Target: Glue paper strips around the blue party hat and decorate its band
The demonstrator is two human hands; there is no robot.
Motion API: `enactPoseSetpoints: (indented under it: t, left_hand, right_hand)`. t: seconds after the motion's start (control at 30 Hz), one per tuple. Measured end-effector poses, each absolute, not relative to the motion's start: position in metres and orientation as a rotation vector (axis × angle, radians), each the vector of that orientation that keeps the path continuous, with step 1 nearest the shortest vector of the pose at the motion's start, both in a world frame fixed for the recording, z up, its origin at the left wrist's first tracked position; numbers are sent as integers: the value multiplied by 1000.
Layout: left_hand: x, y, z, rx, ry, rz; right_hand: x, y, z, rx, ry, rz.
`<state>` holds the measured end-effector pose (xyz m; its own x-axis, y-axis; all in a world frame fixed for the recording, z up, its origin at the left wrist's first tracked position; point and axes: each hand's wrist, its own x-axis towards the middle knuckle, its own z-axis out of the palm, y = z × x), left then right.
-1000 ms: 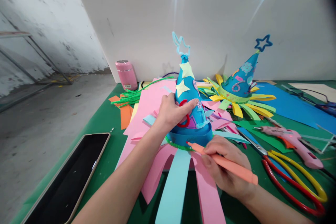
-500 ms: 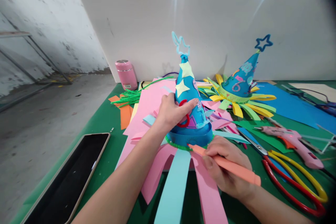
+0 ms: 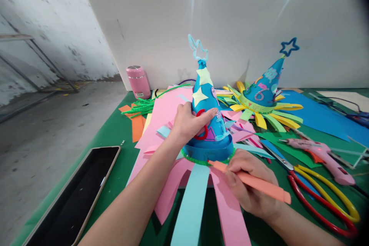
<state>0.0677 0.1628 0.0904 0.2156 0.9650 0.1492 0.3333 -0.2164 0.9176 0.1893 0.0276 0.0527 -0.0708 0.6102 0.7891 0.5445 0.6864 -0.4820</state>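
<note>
A blue paper party hat (image 3: 198, 80) stands upright in the middle, topped by a light-blue pipe-cleaner star (image 3: 199, 50) and decorated with pale yellow stars. Wrapped round the cone's near side, my left hand (image 3: 191, 123) grips it, thumb to the right. My right hand (image 3: 250, 182) holds an orange marker pen (image 3: 262, 187) whose red tip meets the blue band (image 3: 198, 153) at the hat's base, just above a green fuzzy trim. Pink and light-blue paper strips (image 3: 190, 203) spread out from beneath that base.
A second decorated hat (image 3: 263, 84) stands at the back right. Nearby lie a pink glue gun (image 3: 323, 153) and scissors (image 3: 294, 169) with red and yellow handles. On the left are a phone (image 3: 75, 192), green pipe cleaners (image 3: 141, 106) and a pink flask (image 3: 138, 82).
The marker's tip has shifted very slightly right and its rear end has moved right and down with my right hand. My left hand and the hat look nearly still.
</note>
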Motion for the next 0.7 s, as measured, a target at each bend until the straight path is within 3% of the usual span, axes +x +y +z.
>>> enactPoseSetpoints:
  t: [0.7]
  left_hand:
    - [66, 164, 90, 1753, 1254, 975]
  right_hand:
    - [201, 27, 50, -943, -1637, 72]
